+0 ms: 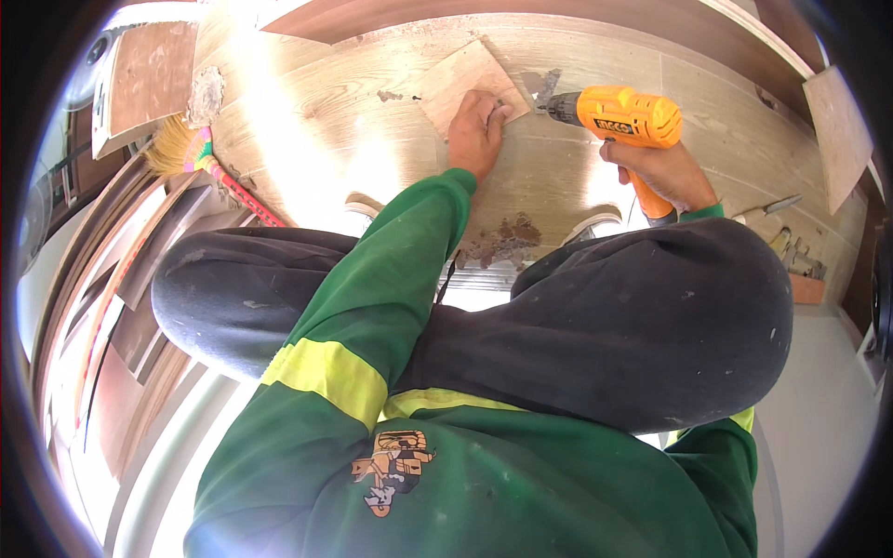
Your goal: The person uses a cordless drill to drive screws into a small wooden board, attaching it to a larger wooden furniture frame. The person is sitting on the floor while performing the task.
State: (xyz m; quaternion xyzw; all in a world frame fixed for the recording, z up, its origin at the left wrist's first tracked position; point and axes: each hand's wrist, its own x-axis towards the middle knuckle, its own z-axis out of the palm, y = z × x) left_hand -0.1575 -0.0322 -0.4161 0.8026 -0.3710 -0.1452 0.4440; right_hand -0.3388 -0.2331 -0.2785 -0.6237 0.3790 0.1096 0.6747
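My right hand is wrapped round the grip of a yellow and black cordless drill. The drill lies level above the floor, its black chuck pointing left toward a small square wooden board. The board rests flat on the floor, turned cornerwise. On its near right part sits my left hand, fingers curled and thumb drawn in. Something small and dark shows at those fingertips, too small to name. The chuck is apart from the left hand, just beyond the board's right corner.
Brown crumbly debris lies on the wood-look floor before my feet. At left are a broom and stacked panels. Hand tools lie at right. A long wooden panel spans the far side.
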